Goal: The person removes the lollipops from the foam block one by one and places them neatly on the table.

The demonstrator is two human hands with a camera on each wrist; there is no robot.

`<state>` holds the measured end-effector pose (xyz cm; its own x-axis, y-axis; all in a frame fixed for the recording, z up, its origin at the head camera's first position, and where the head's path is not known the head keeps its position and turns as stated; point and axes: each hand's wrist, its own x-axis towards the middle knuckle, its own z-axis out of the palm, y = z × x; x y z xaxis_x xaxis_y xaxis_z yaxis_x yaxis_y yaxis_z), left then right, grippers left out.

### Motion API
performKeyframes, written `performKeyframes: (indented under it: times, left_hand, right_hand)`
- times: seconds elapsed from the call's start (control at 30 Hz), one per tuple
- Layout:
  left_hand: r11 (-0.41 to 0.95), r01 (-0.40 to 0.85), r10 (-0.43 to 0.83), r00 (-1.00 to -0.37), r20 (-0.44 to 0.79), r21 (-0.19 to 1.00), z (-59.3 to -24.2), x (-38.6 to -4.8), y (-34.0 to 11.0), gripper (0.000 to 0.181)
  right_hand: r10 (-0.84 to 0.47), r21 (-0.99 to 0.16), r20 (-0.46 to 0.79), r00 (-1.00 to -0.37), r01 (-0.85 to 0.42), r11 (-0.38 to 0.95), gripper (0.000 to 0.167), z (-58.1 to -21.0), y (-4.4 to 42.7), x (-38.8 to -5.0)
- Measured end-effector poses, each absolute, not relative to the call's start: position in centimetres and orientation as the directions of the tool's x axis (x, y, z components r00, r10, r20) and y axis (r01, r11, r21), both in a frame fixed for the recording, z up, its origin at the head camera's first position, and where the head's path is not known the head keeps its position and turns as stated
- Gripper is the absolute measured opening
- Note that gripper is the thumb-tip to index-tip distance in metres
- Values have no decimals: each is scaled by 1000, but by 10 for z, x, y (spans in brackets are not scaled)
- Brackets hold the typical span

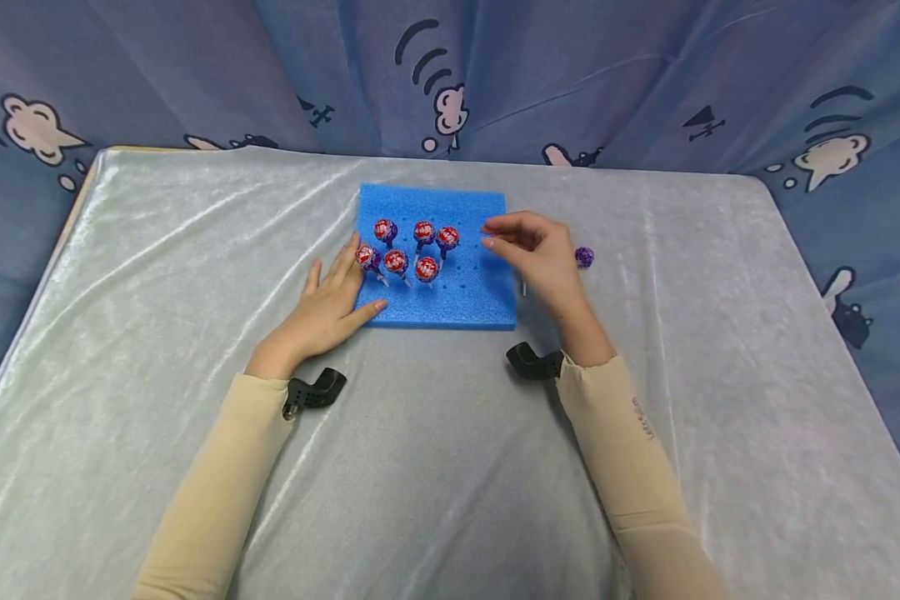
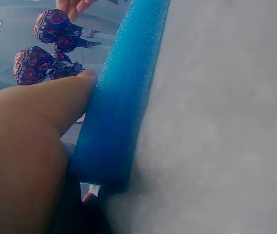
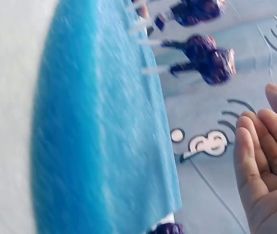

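Several lollipops in red and purple wrappers stand by their sticks in the left half of a blue foam board. My left hand rests on the board's left edge, fingers stretched out and thumb along the front corner. Over the board's right edge, my right hand hangs with thumb and fingertips apart. In the right wrist view its slightly bent fingers show nothing between them. Just right of that hand, a purple-wrapped lollipop lies on the table, partly hidden by it.
A white stick shows beside the board under the right hand. Small holes dot the board's surface. A pale cloth covers the table, and a blue patterned curtain hangs behind it.
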<state>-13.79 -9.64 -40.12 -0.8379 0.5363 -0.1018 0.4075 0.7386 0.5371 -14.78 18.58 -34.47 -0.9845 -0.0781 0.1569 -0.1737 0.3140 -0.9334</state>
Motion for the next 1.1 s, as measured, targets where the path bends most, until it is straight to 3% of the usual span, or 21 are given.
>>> performKeyframes:
  times: [0.53, 1.1]
  left_hand:
    - [742, 406, 536, -837, -109, 533, -403, -139, -96, 75]
    - [740, 409, 539, -835, -109, 534, -402, -139, -96, 76]
  right_hand:
    - [-140, -942, 155, -978, -189, 276, 39, -365, 159, -148]
    - [-105, -964, 176, -979, -193, 185, 27, -375, 151, -148]
